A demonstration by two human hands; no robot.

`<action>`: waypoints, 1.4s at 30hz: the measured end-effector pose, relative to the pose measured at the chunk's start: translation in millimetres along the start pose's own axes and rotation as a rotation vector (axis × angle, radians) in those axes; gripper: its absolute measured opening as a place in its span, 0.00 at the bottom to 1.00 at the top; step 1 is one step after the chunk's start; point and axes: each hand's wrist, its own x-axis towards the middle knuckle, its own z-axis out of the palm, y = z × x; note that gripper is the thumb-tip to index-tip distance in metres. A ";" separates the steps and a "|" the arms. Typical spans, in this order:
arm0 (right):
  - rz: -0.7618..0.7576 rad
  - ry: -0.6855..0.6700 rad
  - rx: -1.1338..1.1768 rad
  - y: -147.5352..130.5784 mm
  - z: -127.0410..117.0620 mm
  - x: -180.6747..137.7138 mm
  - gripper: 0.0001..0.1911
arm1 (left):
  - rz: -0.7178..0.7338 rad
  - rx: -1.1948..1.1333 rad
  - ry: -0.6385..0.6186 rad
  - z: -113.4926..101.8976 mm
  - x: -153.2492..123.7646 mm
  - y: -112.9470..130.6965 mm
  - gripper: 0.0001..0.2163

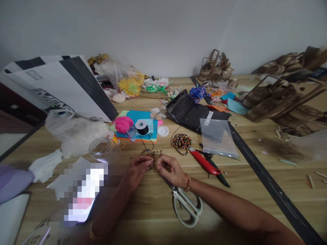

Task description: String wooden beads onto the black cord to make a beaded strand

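My left hand (139, 168) is closed in a pinch at the near side of a small heap of multicoloured beads (147, 152). Whatever lies between its fingertips is too small to make out. To its right, my right hand (171, 169) is also pinched, thumb against forefinger, with its contents unclear. A black cord (153, 143) loops from the beads toward a white spool of black cord (142, 127). Scissors with pale handles (187, 207) lie under my right wrist, their blades partly hidden by the hand. A coiled strand of multicoloured beads (182, 143) rests farther right.
A red-handled tool (205, 162) lies right of the hands, near a clear plastic bag (219, 137) and black padded envelope (189, 110). Pink yarn (123, 124) and a white lid (162, 131) sit behind. At left are a clear jar (102, 149) and a lit phone (85, 197).
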 end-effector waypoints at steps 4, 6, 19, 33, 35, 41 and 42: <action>-0.001 -0.001 -0.002 1.1 0.0 0.0 0.08 | -0.001 0.017 0.010 1.4 -0.9 0.8 0.07; 0.002 0.001 -0.003 2.1 0.4 0.0 0.08 | -0.006 0.021 0.010 1.4 -1.2 1.1 0.07; 0.023 -0.007 0.013 1.8 1.1 0.1 0.08 | 0.015 0.058 -0.017 0.2 -1.6 -0.6 0.06; 0.028 -0.011 0.008 2.4 1.3 0.3 0.07 | 0.021 0.148 0.024 6.7 -3.9 1.6 0.08; 0.019 -0.016 0.012 2.6 0.8 0.7 0.08 | 0.019 0.144 0.021 6.2 -4.0 1.8 0.07; 0.023 -0.019 0.006 5.0 -0.4 0.8 0.07 | 0.009 0.087 0.016 2.5 -2.1 1.4 0.07; 0.024 -0.019 0.003 5.6 -0.3 0.6 0.07 | 0.006 0.072 0.012 2.2 -1.9 1.3 0.07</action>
